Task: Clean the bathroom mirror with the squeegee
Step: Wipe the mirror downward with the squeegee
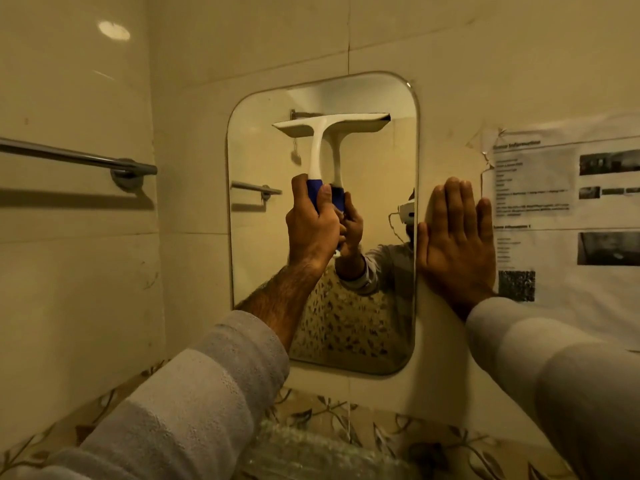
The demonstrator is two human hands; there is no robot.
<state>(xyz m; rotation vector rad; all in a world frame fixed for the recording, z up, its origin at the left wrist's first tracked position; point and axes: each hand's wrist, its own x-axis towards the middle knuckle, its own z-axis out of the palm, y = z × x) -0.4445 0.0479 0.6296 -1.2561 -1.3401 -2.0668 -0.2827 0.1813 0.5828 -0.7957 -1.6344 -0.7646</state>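
The left hand (313, 225) grips the blue handle of the squeegee (320, 147), fingers and thumb curled round it, with the white blade held level against the upper part of the mirror (377, 237). The right hand (455, 244) lies flat on the tiled wall (440, 57) just beside the mirror's right edge, fingers straight and close together, thumb at the glass rim. Both arms wear grey sleeves (194, 403). A chrome towel rail (79, 157) is fixed to the side wall left of the mirror. To the right, a printed sheet (568, 209) with dark photos is stuck to the tiles, one corner torn; its writing is too blurred to read. Leaf-patterned tiles (446, 441) run along below the mirror.
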